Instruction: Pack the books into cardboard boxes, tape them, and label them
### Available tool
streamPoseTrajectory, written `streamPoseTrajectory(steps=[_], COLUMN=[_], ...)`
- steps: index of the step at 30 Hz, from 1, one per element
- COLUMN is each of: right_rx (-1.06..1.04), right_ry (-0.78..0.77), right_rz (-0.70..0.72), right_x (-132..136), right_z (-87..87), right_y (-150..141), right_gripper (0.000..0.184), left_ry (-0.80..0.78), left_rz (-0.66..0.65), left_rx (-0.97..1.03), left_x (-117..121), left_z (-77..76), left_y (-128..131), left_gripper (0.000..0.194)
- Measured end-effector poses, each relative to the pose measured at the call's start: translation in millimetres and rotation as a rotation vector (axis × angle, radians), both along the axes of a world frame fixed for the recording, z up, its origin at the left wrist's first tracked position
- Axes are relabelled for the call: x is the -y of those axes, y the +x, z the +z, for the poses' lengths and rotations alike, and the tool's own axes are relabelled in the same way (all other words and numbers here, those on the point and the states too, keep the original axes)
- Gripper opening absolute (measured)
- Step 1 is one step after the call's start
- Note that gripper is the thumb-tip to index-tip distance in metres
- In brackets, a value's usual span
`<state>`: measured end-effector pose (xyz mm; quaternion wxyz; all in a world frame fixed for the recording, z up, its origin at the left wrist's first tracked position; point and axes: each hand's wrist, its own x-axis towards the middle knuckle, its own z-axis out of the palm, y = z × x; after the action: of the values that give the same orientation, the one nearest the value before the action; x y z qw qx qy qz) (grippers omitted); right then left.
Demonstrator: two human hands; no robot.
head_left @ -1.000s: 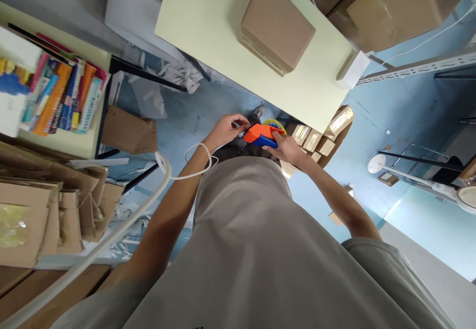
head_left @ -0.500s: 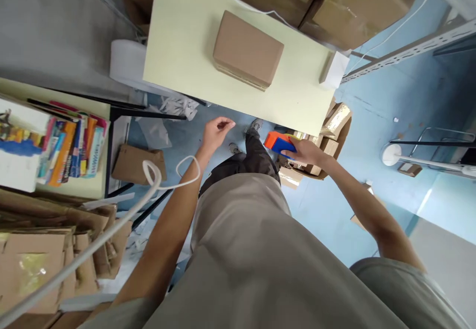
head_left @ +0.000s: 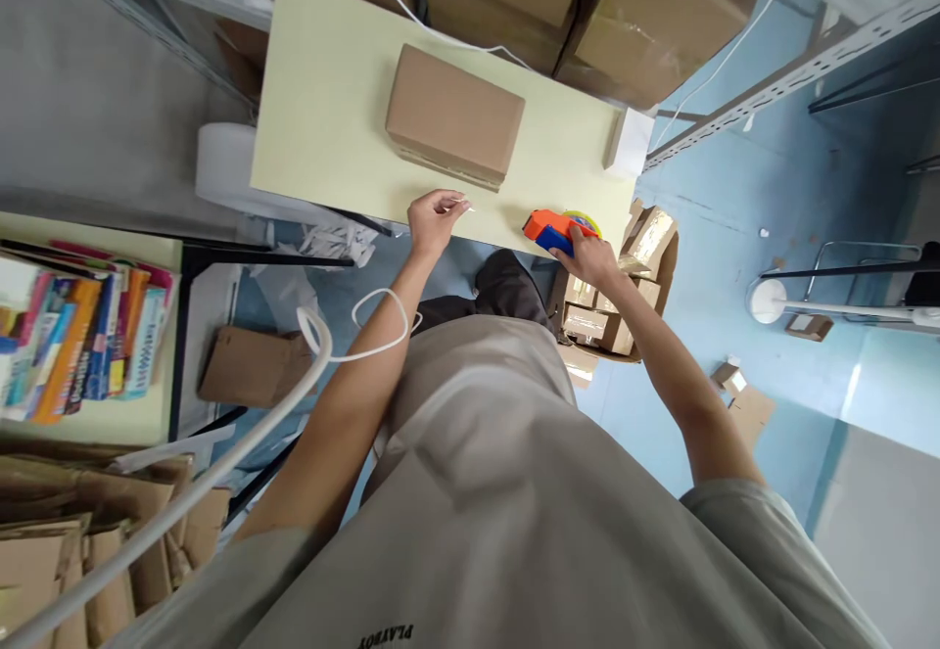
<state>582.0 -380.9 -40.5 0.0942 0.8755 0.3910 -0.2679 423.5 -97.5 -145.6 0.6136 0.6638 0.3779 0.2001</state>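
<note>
My right hand (head_left: 589, 255) is wrapped around an orange-and-blue tape dispenser (head_left: 549, 226) at the table's (head_left: 315, 101) near edge; whether it touches the tabletop I can't tell. My left hand (head_left: 433, 220) is nearly closed, thumb and fingertips pinching a small whitish sliver (head_left: 471, 208) just beside the taped-up cardboard box (head_left: 455, 115) lying on the table.
</note>
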Motion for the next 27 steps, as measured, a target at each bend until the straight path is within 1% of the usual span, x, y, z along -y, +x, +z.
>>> streamPoseTrajectory(steps=[3,8,14,18,23,27], right_rx=[0.027,0.064,0.083,0.091,0.097,0.091], right_ry=[0.019,0.061,0.049,0.063,0.073,0.03], right_rz=[-0.004,-0.017,-0.042,-0.047,-0.036,-0.035], right_x=[-3.2,-7.4,-7.7,-5.0,-11.0,-23.7], right_z=[-11.3,-22.5,-24.9,-28.4,-31.4,-29.3], right_y=[1.2,-0.9,1.4,7.1,12.6,16.6], right_gripper=[0.068,0.067,0.067,0.069,0.077,0.074], left_ry=[0.032,0.055,0.11,0.1,0.047,0.032], left_rz=[0.019,0.068,0.074,0.112,0.196,0.237], left_rx=[-0.012,-0.011,-0.009,-0.002,0.025,0.021], left_x=[-5.4,-2.8,5.6,11.9,12.0,7.6], left_z=[-7.8,-11.6,-13.7,-18.7,-28.2,-39.5], left_y=[7.1,13.0,18.2,25.3,33.1,41.7], left_gripper=[0.027,0.013,0.011,0.011,0.016,0.023])
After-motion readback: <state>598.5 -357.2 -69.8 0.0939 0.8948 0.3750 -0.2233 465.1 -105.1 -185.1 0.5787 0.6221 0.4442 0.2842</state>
